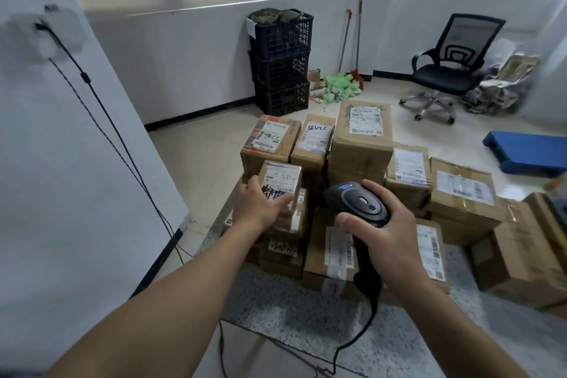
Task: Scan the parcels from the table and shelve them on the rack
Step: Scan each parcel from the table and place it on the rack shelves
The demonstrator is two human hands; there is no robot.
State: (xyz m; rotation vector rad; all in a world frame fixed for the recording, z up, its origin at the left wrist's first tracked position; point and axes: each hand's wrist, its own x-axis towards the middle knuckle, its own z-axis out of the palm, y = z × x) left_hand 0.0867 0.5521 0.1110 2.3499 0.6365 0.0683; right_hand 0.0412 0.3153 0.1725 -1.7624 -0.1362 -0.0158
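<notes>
Several cardboard parcels with white labels crowd the speckled table [306, 310]. My left hand [260, 204] reaches to a small parcel [280, 176] on top of a short stack at the left; its fingers lie against the parcel's near side and label, thumb at the left edge. My right hand [389, 224] grips a black corded barcode scanner [357, 204], its head pointing away over the parcels. A flat parcel [334, 247] lies under the scanner. Taller parcels [363, 135] stand behind. No rack is in view.
A white wall with a hanging cable [101, 120] stands close on the left. Stacked dark crates [280, 61], brooms, green litter and a black office chair [451, 67] are on the floor beyond. A blue pallet [527, 153] lies at right. More boxes [518, 258] fill the table's right side.
</notes>
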